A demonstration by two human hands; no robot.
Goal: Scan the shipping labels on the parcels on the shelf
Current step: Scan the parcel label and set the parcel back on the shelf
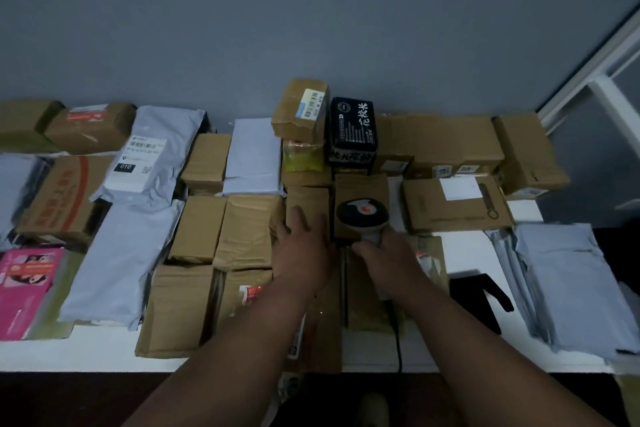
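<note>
Many parcels cover a white shelf (481, 253): brown cardboard boxes and grey poly mailers. My right hand (384, 255) grips the handle of a barcode scanner (362, 213); its dark head with an orange button points at a small brown box (360, 189) in the middle. My left hand (301, 246) lies flat, fingers spread, on a narrow brown box (306, 199) just left of the scanner. Behind stand a black packet with white characters (353, 132) and a taped box with a barcode label (301, 111).
A grey mailer with a white label (149, 156) and a pink box (24, 288) lie left. A stack of grey mailers (571, 284) sits right, with a black object (481, 295) beside it. The scanner cable (398, 343) hangs over the shelf's front edge. A grey wall rises behind.
</note>
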